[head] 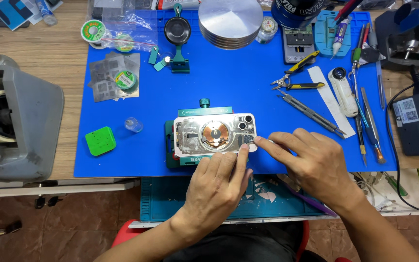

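Phone: a phone (215, 134) with its back glass off, copper coil ring showing, lies face down in a green clamp (171, 145) near the front of the blue mat (219, 87).
Left hand: the left hand (217, 187) rests fingertips on the phone's lower right edge, fingers loosely together, holding nothing.
Right hand: the right hand (311, 165) reaches to the phone's right corner by the camera lenses; fingers pinched narrow, whether they grip something I cannot tell.
Around: tweezers (311, 114) and cutters (294, 85) lie right; a green square block (100, 140) left; stacked metal discs (230, 22) behind.
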